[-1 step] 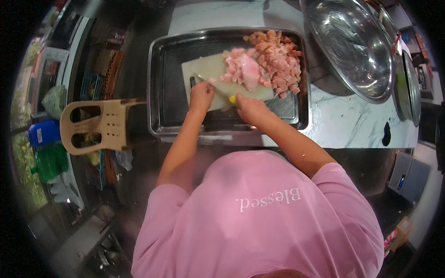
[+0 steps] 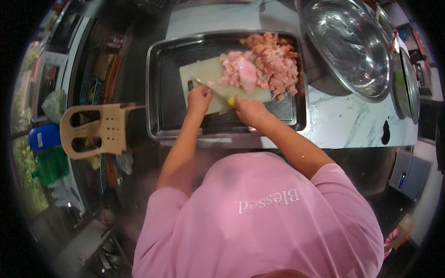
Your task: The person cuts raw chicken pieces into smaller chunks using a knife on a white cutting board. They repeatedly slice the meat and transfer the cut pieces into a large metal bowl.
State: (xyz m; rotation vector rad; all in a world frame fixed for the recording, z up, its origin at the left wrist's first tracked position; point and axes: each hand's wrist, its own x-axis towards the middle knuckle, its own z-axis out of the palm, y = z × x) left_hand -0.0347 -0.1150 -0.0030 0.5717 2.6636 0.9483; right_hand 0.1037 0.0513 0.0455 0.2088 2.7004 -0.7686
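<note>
My right hand (image 2: 251, 111) is closed around the handle of a knife (image 2: 217, 91), which shows yellow by the fingers. The blade slants up and left over a white cutting board (image 2: 190, 74). On the board's left side my left hand (image 2: 199, 99) has its fingers drawn together by the blade's far end. A small pale pink bit of meat (image 2: 210, 84) shows at those fingertips; whether they grip it is unclear. A larger slab of raw pink meat (image 2: 249, 74) lies on the board amid cut pieces. Diced raw meat (image 2: 280, 65) is heaped to the right.
Board and meat sit inside a rectangular metal tray (image 2: 153, 92) on a white marbled table (image 2: 340, 125). A large steel basin (image 2: 352, 51) stands at the far right, a round metal lid or pan (image 2: 410, 88) beyond it. Left of the tray is a tan plastic chair (image 2: 111, 127).
The whole view has shifted slightly. Both hands, the knife and the meat keep nearly the same places on the board.
</note>
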